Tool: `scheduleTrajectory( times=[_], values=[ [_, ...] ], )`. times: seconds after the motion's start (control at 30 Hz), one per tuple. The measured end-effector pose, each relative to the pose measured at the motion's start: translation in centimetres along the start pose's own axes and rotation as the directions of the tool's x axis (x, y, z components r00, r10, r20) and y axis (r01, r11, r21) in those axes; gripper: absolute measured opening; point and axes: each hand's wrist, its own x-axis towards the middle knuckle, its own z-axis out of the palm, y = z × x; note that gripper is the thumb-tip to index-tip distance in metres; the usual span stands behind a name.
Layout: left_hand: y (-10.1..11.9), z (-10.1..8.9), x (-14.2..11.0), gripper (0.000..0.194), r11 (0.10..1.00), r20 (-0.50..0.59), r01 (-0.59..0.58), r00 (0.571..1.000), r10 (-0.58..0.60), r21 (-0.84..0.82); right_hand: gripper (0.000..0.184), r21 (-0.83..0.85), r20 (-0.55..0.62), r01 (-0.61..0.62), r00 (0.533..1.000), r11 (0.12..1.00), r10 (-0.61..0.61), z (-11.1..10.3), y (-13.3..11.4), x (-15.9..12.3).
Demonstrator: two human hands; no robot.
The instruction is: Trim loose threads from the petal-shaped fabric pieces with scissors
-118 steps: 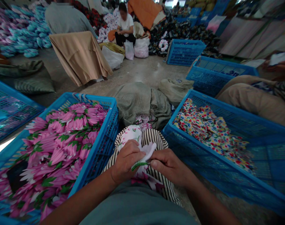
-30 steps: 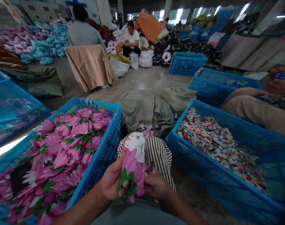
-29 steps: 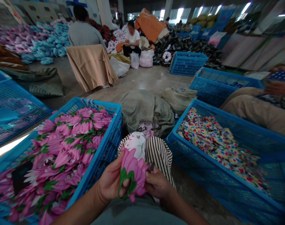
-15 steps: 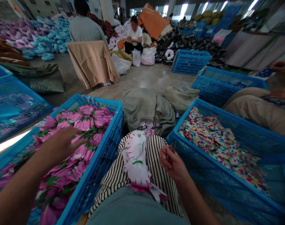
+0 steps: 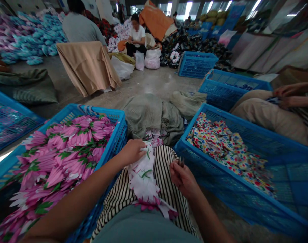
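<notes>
Head view. Left hand [image 5: 132, 152]: fingers [image 5: 141, 147] lie close together on the white petal-cut fabric [image 5: 141, 177], which rests on the striped cloth [image 5: 169, 162] over the lap; whether they grip it, cannot tell. Right hand [image 5: 183, 180]: fingers curled narrow, holding small scissors [image 5: 180, 162] tips up, near the fabric. Blue plastic crates stand either side: left crate [image 5: 119, 135] holds pink petal pieces [image 5: 62, 152], right crate [image 5: 209, 125] multicoloured printed fabric [image 5: 227, 158]. Burlap sack [image 5: 148, 118] lies ahead, between them. A co-worker's hands [image 5: 287, 91] show at far right.
</notes>
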Motion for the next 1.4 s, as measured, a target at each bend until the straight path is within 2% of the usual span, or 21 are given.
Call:
scheduleTrajectory(
  times=[0.1, 0.17, 0.27, 0.33, 0.4, 0.47, 0.53, 0.63, 0.73, 0.8, 0.9, 0.97, 1.0, 1.03, 1.07, 1.13, 1.17, 1.2, 1.27, 1.33, 1.4],
  values=[
    [0.5, -0.7, -0.8, 0.031, 0.992, -0.026, 0.055, 0.998, -0.059, -0.116, 0.029, -0.158, 0.004, 0.049, 0.999, 0.986, -0.049, 1.5, 0.0, 0.8],
    [0.9, -0.5, -1.1, 0.040, 0.977, -0.034, 0.084, 0.995, -0.093, -0.196, 0.027, -0.294, 0.000, 0.138, 0.989, 0.946, -0.145, 2.8, 0.0, 1.5],
    [1.4, 0.0, -1.5, 0.032, 0.961, -0.072, 0.075, 0.993, -0.097, -0.265, 0.029, -0.428, -0.004, 0.223, 0.969, 0.876, -0.249, 4.0, 0.2, 2.4],
    [1.7, 0.1, -1.6, 0.022, 0.929, -0.121, 0.053, 0.987, -0.104, -0.365, 0.027, -0.448, -0.015, 0.201, 0.973, 0.871, -0.232, 4.0, 0.4, 2.7],
    [2.1, -0.1, -1.6, 0.019, 0.857, -0.137, 0.041, 0.982, -0.129, -0.513, 0.028, -0.447, -0.025, 0.173, 0.978, 0.878, -0.206, 3.4, 0.6, 2.8],
    [2.7, -0.4, -1.7, 0.018, 0.771, -0.097, 0.060, 0.983, -0.156, -0.634, 0.030, -0.445, -0.037, 0.168, 0.978, 0.880, -0.205, 2.9, 0.6, 2.5],
    [3.3, -0.5, -1.8, 0.025, 0.718, -0.035, 0.113, 0.982, -0.187, -0.687, 0.031, -0.426, -0.047, 0.185, 0.973, 0.886, -0.226, 2.8, 0.3, 2.2],
    [4.3, -0.3, -2.2, 0.033, 0.609, 0.054, 0.206, 0.965, -0.258, -0.766, 0.033, -0.354, -0.035, 0.203, 0.973, 0.913, -0.230, 3.5, -0.3, 1.7],
    [5.1, -0.1, -2.9, 0.036, 0.500, 0.120, 0.264, 0.946, -0.301, -0.825, 0.029, -0.200, -0.058, 0.130, 0.988, 0.971, -0.144, 4.5, -0.9, 1.4],
    [5.6, -0.2, -3.4, 0.033, 0.380, 0.183, 0.293, 0.937, -0.299, -0.878, 0.032, -0.116, -0.042, 0.078, 0.996, 0.990, -0.083, 4.9, -1.3, 1.2],
    [6.3, -0.7, -4.2, 0.030, 0.221, 0.264, 0.327, 0.926, -0.272, -0.919, 0.034, -0.162, 0.091, 0.018, 0.996, 0.987, -0.004, 5.0, -2.0, 1.0],
    [6.8, -1.0, -4.5, 0.029, 0.212, 0.266, 0.330, 0.922, -0.280, -0.920, 0.032, -0.270, 0.141, 0.027, 0.990, 0.963, 0.012, 5.0, -2.5, 0.8],
    [7.1, -1.0, -4.6, 0.029, 0.225, 0.251, 0.323, 0.922, -0.296, -0.919, 0.029, -0.343, 0.124, 0.080, 0.991, 0.936, -0.039, 5.0, -2.7, 0.7],
    [7.3, -1.1, -4.7, 0.029, 0.236, 0.232, 0.313, 0.920, -0.315, -0.920, 0.026, -0.431, 0.089, 0.163, 0.987, 0.888, -0.137, 5.1, -3.0, 0.5],
    [7.5, -1.0, -4.7, 0.029, 0.246, 0.206, 0.296, 0.919, -0.337, -0.923, 0.023, -0.527, 0.062, 0.263, 0.960, 0.808, -0.272, 5.1, -3.2, 0.3],
    [7.7, -0.8, -4.8, 0.031, 0.266, 0.147, 0.261, 0.912, -0.384, -0.928, 0.013, -0.683, 0.112, 0.448, 0.845, 0.577, -0.523, 5.2, -3.7, -0.4],
    [7.8, -0.7, -4.8, 0.032, 0.265, 0.127, 0.248, 0.907, -0.402, -0.932, 0.007, -0.719, 0.188, 0.517, 0.788, 0.464, -0.586, 5.3, -3.9, -0.8],
    [7.9, -0.5, -4.8, 0.032, 0.254, 0.119, 0.239, 0.904, -0.411, -0.937, 0.006, -0.731, 0.280, 0.571, 0.750, 0.374, -0.599, 5.4, -4.2, -1.3],
    [8.0, -0.2, -4.9, 0.032, 0.220, 0.127, 0.234, 0.903, -0.410, -0.947, 0.013, -0.732, 0.432, 0.633, 0.716, 0.251, -0.548, 5.6, -4.5, -2.0],
    [8.2, 0.1, -5.1, 0.030, 0.197, 0.133, 0.228, 0.905, -0.404, -0.953, 0.015, -0.749, 0.493, 0.641, 0.710, 0.171, -0.504, 5.8, -4.8, -2.3],
    [8.4, 0.3, -5.3, 0.030, 0.188, 0.138, 0.229, 0.906, -0.401, -0.955, 0.015, -0.766, 0.506, 0.632, 0.706, 0.118, -0.495, 5.9, -4.8, -2.3]
  ],
)
